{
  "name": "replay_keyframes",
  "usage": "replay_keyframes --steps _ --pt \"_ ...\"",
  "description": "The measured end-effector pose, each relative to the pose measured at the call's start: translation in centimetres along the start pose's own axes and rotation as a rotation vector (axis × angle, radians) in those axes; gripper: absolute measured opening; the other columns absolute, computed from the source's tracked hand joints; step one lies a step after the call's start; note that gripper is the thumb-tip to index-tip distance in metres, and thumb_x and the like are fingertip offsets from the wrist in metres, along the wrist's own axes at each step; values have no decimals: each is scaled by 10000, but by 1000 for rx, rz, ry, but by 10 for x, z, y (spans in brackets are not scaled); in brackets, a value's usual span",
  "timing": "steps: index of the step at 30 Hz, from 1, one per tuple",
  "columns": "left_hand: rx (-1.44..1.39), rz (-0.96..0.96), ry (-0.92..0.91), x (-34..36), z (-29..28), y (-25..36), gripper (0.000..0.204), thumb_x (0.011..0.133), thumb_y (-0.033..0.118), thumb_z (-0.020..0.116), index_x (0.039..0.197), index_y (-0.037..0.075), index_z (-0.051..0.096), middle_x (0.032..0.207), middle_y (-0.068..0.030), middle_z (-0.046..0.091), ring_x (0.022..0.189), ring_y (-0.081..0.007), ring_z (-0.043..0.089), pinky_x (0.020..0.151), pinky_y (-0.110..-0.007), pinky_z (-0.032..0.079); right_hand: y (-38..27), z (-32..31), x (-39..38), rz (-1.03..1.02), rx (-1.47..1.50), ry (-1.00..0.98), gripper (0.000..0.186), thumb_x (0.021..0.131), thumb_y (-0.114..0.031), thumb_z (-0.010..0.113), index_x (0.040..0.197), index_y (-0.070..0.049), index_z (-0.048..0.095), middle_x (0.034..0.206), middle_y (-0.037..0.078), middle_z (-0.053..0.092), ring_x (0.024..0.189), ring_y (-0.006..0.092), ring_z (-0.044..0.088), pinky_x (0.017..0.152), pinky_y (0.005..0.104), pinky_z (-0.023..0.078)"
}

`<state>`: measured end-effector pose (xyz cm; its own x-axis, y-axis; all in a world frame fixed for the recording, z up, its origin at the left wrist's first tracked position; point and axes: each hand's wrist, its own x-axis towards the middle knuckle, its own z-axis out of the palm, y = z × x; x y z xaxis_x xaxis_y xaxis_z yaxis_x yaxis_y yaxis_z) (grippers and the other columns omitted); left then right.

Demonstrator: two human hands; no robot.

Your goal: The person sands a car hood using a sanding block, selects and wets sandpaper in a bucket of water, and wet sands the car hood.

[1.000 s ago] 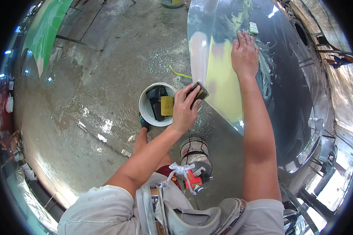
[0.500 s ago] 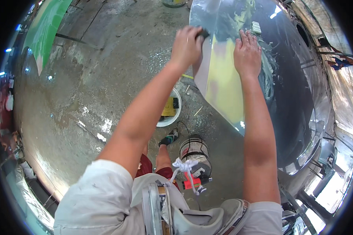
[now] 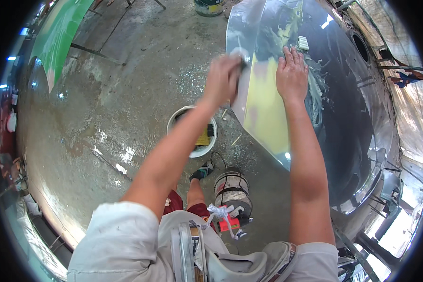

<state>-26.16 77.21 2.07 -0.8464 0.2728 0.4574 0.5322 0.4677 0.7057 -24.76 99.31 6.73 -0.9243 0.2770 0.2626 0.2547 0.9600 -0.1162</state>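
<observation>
A large, glossy panel (image 3: 348, 117), dark grey with a pale left border, fills the right side. It carries a smooth yellow patch (image 3: 268, 108) and grey-green wet smears. My left hand (image 3: 222, 79), blurred by motion, is closed around a small dark pad (image 3: 244, 60) at the panel's left edge; the fingers hide most of it. My right hand (image 3: 292, 77) lies flat on the panel by the yellow patch's right side, with its fingers stretched out and nothing in them. Just beyond its fingertips rests a small white ribbed block (image 3: 303, 43).
Below my left forearm stands a white bucket (image 3: 170, 127) holding a yellow item (image 3: 203, 137). Nearer me is a dirty tub (image 3: 231, 185) with a cable and a red tool (image 3: 229, 224). A green panel (image 3: 63, 33) hangs far left; another bucket (image 3: 208, 6) stands beyond. The concrete floor is wet.
My left hand has come nearer to me along the panel's left edge, still holding the dark pad. The right hand stays flat on the panel. The view has shifted slightly.
</observation>
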Motion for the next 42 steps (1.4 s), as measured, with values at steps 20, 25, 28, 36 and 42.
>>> replay_keyframes --steps 20,25,28,36,42 --pt "-141 -98 -150 -80 -31 41 527 872 135 746 1378 113 600 1395 -170 565 1263 -387 541 1086 -464 435 4 1 3 2 -19 17 470 1066 -351 386 1487 -197 525 1580 63 463 1490 279 374 1231 480 285" --pt "-187 -113 -141 -121 -26 58 531 843 85 754 1354 91 610 1377 -176 582 1254 -377 550 1085 -462 431 7 3 -1 4 -16 20 477 1066 -354 387 1493 -189 520 1582 63 460 1489 277 377 1228 484 292" --pt "-132 -6 -73 -26 -17 24 502 847 69 739 1335 94 626 1352 -172 610 1263 -376 552 1083 -471 430 0 -2 5 -1 -5 20 478 1066 -356 384 1488 -184 528 1581 63 462 1491 274 374 1228 483 291" --pt "-208 -60 -113 -127 -25 62 516 832 61 734 1335 80 622 1353 -180 598 1283 -388 542 1100 -486 420 6 0 -2 -1 -12 24 474 1064 -350 389 1477 -176 543 1572 63 476 1481 277 393 1225 482 293" --pt "-151 41 -51 -42 -13 44 474 847 48 705 1314 67 626 1327 -197 611 1233 -402 558 1074 -479 435 2 -2 6 -19 17 55 465 1059 -340 404 1463 -168 557 1559 68 491 1472 288 405 1220 483 301"
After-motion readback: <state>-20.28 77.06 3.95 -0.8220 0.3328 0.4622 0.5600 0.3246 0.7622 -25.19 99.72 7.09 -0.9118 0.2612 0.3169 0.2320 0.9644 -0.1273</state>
